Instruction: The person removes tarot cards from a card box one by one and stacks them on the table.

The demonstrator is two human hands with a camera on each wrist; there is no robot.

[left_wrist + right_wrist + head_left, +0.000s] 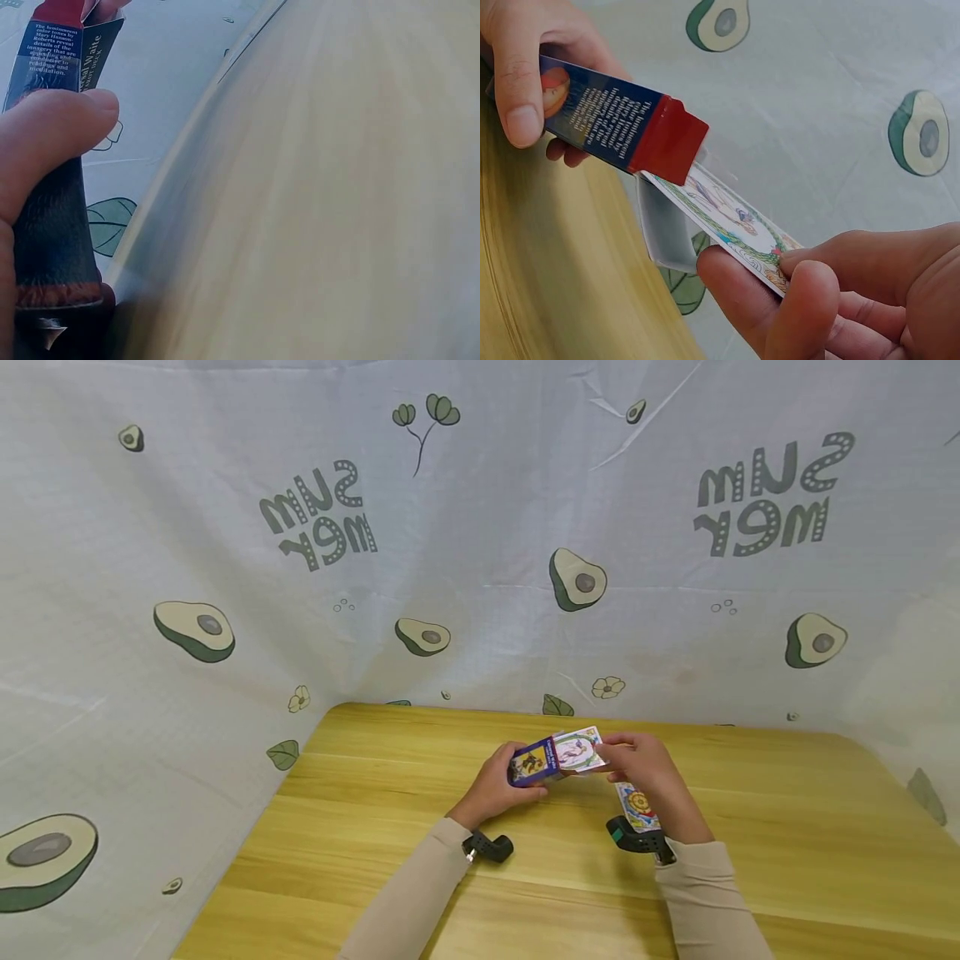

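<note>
My left hand (497, 787) grips a dark blue card box (534, 762) above the table, thumb along its narrow printed side. The box's red side flap (676, 141) and a pale end flap (664, 225) stand folded out at the open end. My right hand (643, 766) pinches the outer end of an illustrated card (576, 750) between thumb and fingers. In the right wrist view the card's other end runs into the box's mouth. Another colourful card (637, 808) is below my right hand, partly covered by it and the wrist camera.
The wooden table (360, 827) has a rounded far left corner. A white curtain (480, 527) printed with avocados hangs behind and beside it. Black wrist cameras are worn on both wrists, the left camera (491, 846) standing out over the tabletop.
</note>
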